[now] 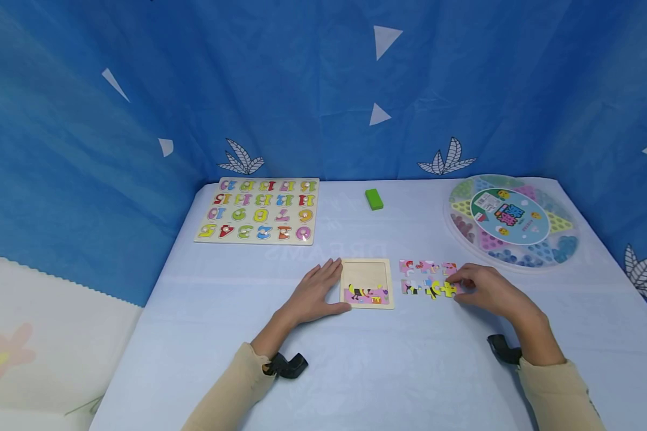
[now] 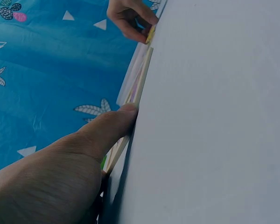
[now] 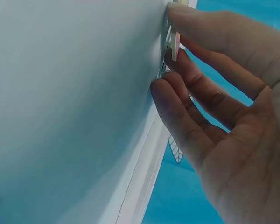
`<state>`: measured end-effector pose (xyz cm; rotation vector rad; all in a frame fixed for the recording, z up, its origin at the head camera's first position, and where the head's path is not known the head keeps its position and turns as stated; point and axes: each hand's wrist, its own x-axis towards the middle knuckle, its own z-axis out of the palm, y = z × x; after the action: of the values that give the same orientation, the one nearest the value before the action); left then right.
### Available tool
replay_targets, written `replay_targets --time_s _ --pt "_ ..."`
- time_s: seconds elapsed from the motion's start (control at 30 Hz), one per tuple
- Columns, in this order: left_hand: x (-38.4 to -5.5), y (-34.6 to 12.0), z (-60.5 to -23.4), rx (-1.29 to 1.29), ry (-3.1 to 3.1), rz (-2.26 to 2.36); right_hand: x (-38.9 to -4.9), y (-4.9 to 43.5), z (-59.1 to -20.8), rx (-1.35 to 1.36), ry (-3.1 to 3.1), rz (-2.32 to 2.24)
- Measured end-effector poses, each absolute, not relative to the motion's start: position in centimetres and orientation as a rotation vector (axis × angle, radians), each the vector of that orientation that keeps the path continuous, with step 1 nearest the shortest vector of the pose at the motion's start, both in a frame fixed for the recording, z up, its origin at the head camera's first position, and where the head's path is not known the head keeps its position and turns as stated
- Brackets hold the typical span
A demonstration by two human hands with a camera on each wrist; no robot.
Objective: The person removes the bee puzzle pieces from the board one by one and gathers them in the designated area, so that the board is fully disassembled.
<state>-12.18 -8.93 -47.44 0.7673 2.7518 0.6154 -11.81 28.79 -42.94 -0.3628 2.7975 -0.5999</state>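
Note:
A square wooden puzzle frame (image 1: 367, 262) lies on the table, its lower strip filled by pink jigsaw pieces (image 1: 366, 294) with a yellow-and-black picture. My left hand (image 1: 316, 293) lies along its left side with fingers extended; the thumb touches the lower left corner, and its tip shows against the frame's edge (image 2: 142, 81) in the left wrist view. To the right of the frame, loose jigsaw pieces (image 1: 410, 286) lie in two rows. At the right end of the lower row, my right hand (image 1: 487, 290) pinches a yellow-and-pink jigsaw piece (image 3: 174, 45) between thumb and fingers.
A number puzzle board (image 1: 255, 211) lies at the back left. Behind the frame is a green block (image 1: 374, 199). A round clear bead box (image 1: 512, 218) with a printed label stands at the back right. Blue cloth (image 1: 323, 90) hangs behind the table.

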Motion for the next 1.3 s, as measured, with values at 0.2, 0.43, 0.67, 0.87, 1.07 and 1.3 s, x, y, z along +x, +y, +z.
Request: replay_targets --time_s 0.2,0.43,0.67,0.87,1.07,1.3 --pt "-12.16 -8.96 -47.48 0.766 2.756 0.618 -11.84 28.69 -42.82 -0.339 2.781 -0.606" --pt "-12.19 -9.01 -47.51 0.764 2.754 0.641 -11.71 28.60 -42.60 -0.331 2.798 -0.593" --pt "-12.17 -9.03 -47.63 0.766 2.754 0.635 -11.66 28.64 -42.60 -0.347 2.807 -0.588" --pt "-12.18 -9.04 -47.62 0.769 2.749 0.639 -11.79 28.83 -42.83 -0.344 2.811 -0.575" --pt "-12.22 -9.02 -47.51 0.764 2.754 0.614 -11.92 28.76 -42.84 -0.307 2.789 -0.590" --pt "-12.25 -9.03 -47.61 0.762 2.756 0.623 -11.88 28.35 -42.28 -0.286 2.782 -0.613"
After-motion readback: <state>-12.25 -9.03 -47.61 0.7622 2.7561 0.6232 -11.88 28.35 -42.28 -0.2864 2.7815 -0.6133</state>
